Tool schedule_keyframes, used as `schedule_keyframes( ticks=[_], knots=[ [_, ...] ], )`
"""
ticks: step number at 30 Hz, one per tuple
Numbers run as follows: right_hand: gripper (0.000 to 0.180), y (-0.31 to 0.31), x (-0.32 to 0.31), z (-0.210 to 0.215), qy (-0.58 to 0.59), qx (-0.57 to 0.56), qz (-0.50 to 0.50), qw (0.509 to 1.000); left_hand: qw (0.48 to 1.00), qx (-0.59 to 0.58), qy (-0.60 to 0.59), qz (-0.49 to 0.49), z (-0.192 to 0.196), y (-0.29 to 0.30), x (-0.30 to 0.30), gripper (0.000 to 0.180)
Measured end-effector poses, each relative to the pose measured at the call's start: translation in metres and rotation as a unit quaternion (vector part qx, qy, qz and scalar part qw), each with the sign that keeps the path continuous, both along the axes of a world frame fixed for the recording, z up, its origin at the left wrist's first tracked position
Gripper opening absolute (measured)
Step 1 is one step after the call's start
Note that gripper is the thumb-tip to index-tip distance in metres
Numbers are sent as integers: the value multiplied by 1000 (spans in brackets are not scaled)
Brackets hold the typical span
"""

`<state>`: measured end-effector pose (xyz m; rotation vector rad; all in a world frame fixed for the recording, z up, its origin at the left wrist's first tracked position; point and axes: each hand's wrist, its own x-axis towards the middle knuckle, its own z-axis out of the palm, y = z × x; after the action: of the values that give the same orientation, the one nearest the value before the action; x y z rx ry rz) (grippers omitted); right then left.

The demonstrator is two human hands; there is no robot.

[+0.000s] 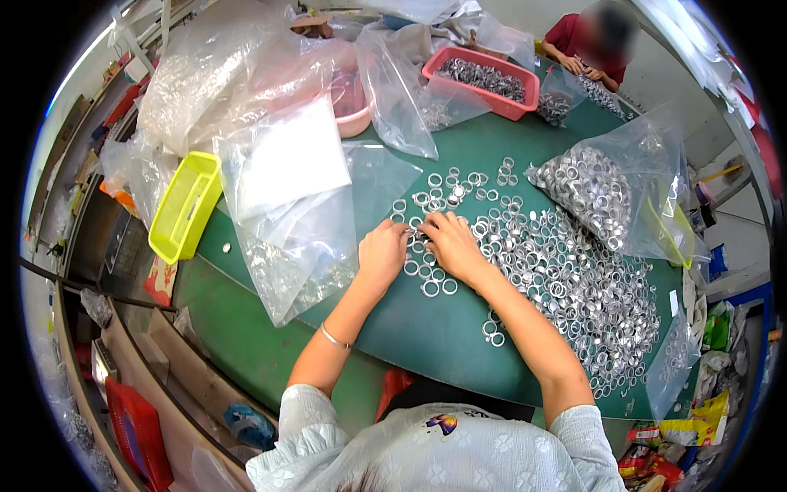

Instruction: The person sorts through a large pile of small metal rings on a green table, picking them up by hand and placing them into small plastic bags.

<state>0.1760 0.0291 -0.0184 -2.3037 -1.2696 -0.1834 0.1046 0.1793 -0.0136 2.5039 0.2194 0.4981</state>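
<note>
Over a loose cluster of small silver metal rings [429, 271], my two hands work close together with their fingertips almost meeting. My left hand [382, 254] is closed, thumb and fingers pinching what looks like a metal ring, partly hidden by the fingers. Bent fingers of my right hand [452, 244] also close at the same spot, apparently on a ring. Just right of that hand spreads a large heap of the same rings [586, 299]. Beyond it lies a clear plastic bag full of rings [586, 189].
The green table [393, 324] holds clear plastic bags [283, 221] at left, next to a yellow-green basket [187, 209]. A pink tub [484, 75] of dark metal parts stands at the back. Another person [592, 45] handles parts at the far right.
</note>
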Motion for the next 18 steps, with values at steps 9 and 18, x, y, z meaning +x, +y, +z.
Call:
schedule_keyframes(
  ticks=[9,18],
  knots=[
    [12,-26,14,12,217,233,-137,938,576,-795,159,-102,1,2,20,37],
    [14,-21,76,33,127,185,-150,963,464,-858,168,-142,-31,-1,56,32]
  ],
)
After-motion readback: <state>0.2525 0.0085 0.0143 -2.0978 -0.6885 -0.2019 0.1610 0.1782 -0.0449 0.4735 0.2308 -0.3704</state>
